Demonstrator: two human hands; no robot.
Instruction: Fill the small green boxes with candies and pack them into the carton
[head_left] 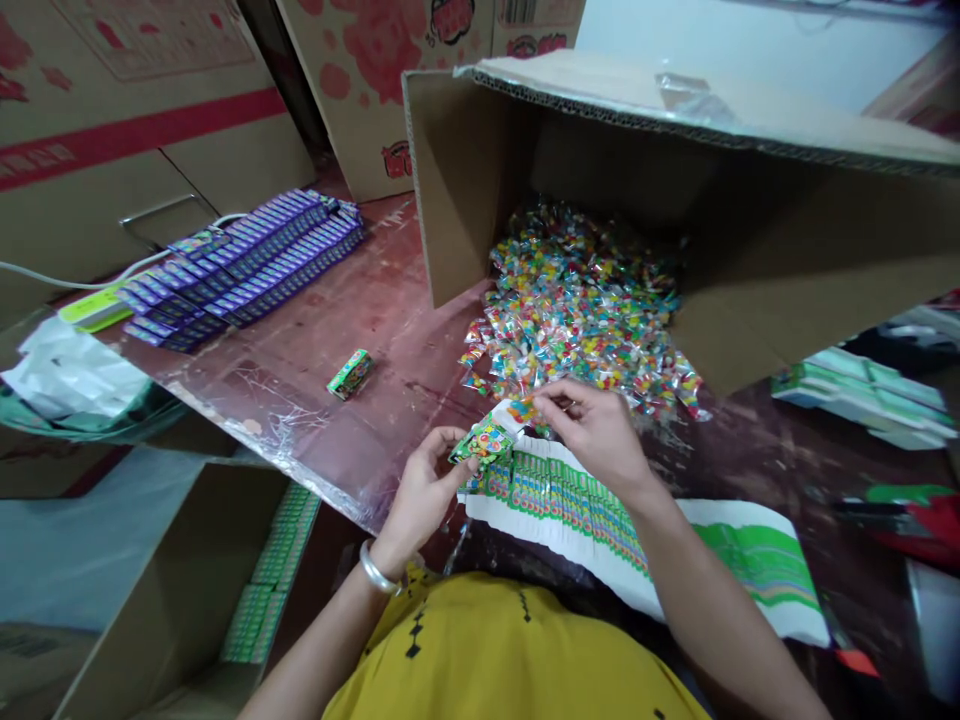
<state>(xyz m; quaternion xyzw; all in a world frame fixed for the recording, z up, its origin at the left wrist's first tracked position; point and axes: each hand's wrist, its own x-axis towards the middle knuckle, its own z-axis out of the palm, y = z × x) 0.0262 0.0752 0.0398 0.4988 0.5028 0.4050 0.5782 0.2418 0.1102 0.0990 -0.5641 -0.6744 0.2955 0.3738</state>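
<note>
My left hand (431, 480) grips a small green printed candy box (484, 443) between thumb and fingers. A white flap stands up at the box's upper end. Beside that flap, my right hand (589, 425) pinches a small clear packet of colourful candies (523, 409), which touches or overlaps the box opening. Under both hands, a long fanned row of flat green-and-white cartons (577, 505) runs to the right. Just beyond my right hand, a heap of clear candy packets (577, 300) spills out of a large cardboard box (461, 190) lying on its side.
One closed green box (350, 374) lies on the red table (315, 400). Stacked purple boxes (247, 265) stand at the back left. Below the table edge, an open carton (157, 590) holds rows of green boxes. More flat green cartons (862, 395) lie at right.
</note>
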